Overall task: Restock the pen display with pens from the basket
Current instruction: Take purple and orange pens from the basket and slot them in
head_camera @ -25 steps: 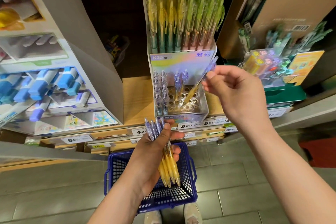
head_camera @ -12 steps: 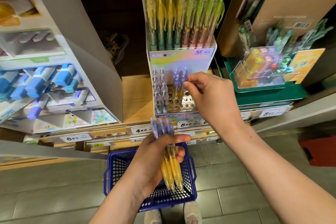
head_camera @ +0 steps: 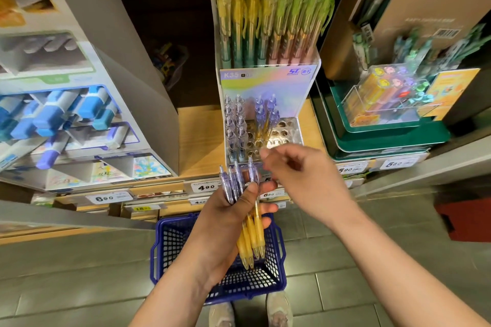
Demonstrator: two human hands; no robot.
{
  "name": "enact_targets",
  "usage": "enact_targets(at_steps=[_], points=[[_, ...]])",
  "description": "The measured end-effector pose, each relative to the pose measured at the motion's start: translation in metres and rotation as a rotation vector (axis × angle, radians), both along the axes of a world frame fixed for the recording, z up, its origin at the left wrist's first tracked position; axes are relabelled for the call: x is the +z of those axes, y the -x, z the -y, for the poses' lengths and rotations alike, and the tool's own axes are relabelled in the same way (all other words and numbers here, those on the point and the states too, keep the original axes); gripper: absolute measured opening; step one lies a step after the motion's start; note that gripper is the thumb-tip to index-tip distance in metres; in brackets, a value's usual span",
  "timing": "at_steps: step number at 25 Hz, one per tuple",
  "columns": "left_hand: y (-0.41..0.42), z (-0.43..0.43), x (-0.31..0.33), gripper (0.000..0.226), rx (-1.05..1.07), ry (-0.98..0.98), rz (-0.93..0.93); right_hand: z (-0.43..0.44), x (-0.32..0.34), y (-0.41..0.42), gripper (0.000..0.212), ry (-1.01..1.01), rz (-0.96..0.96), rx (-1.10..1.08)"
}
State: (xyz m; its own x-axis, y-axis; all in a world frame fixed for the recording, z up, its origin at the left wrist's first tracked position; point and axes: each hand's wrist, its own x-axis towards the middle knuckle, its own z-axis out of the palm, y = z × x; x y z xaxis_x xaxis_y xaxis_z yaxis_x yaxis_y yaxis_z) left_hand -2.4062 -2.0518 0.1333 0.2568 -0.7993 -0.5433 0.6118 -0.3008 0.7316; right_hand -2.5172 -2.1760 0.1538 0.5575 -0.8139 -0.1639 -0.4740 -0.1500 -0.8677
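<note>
Warm, fairly dim indoor light falls from above, leaving the recess behind the pen display (head_camera: pixel 265 125) almost black. The holographic card on it throws a soft rainbow sheen. Motion blur smears the right hand (head_camera: pixel 300 170) and softens the price tags (head_camera: pixel 204 187). Wide-angle distortion bends the shelves (head_camera: pixel 202 138) and floor tiles (head_camera: pixel 66 273) outward at the edges.
</note>
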Motion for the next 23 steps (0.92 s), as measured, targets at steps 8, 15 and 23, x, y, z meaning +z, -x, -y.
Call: enact_targets(at_steps=[8, 15, 23], points=[[0.002, 0.007, -0.006, 0.035, 0.083, 0.0, -0.053, -0.008, 0.003, -0.001, 0.012, -0.467, 0.199, -0.106], [-0.005, 0.006, -0.009, 0.032, 0.079, -0.038, -0.127, 0.018, 0.028, 0.0, 0.009, -0.04, 0.508, -0.274], [-0.003, 0.003, -0.014, 0.042, 0.088, -0.074, -0.149, 0.02, 0.016, -0.018, 0.012, 0.43, 0.294, -0.269]])
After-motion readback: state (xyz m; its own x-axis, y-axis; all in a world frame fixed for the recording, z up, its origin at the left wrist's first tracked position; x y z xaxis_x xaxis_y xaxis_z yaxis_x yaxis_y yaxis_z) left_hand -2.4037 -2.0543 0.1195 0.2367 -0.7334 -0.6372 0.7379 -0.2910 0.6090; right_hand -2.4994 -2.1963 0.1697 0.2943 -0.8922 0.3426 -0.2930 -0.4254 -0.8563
